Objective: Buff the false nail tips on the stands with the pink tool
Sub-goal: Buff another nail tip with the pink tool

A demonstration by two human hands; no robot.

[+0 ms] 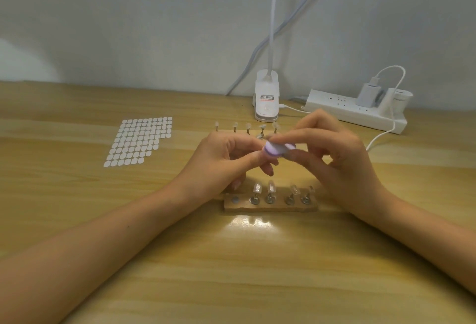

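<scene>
The right hand (332, 151) pinches a small, round-ended pink buffing tool (277, 149) between thumb and fingertips, holding it in the air between two rows of stands. The left hand (226, 158) meets it from the other side with fingers curled and the thumb tip at the tool's rounded end. Anything pinched there is hidden, so its grasp cannot be told.

The hands cover most of the far row's base. The tool looks pale, lilac-tinged and blurred.

Just below the hands lies a light wooden base (270, 206) carrying four metal stands with clear false nail tips (257, 189) and one bare metal disc (235, 200) at its left end. Behind the hands, five more tipped stands (248, 127) show.

On the pale wooden table (231, 272), one sheet of white oval stickers (139, 140) lies to the left. Farther back stand one white clip lamp (266, 99) and one white power strip (355, 111) with one charger (367, 94) plugged in.
</scene>
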